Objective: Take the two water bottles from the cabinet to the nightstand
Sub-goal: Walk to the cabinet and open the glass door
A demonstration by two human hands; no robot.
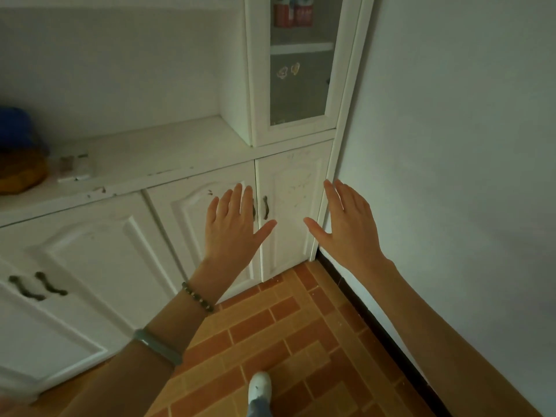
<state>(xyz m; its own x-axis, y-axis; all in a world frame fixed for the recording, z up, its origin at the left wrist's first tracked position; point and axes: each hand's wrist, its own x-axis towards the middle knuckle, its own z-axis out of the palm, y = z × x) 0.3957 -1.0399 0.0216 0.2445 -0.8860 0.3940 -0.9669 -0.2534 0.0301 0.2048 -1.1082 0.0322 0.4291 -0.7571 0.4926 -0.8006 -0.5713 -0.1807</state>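
A white cabinet (180, 164) fills the left and middle of the view, with shut lower doors (288, 212) and dark handles (265, 207). My left hand (234, 227) is held flat and open in front of the door to the left of the handles. My right hand (349, 227) is open too, by the cabinet's right edge next to the wall. Both hands hold nothing. No water bottle shows; the lower compartments are hidden behind their doors.
An upper glass door (298, 64) shows red boxes (293, 13) on a shelf. Blue and yellow cloth (18, 152) and small items (75, 168) lie on the cabinet's open counter. A white wall (451, 145) is at right. The floor (285, 341) is orange brick tile; my white shoe (260, 385) shows.
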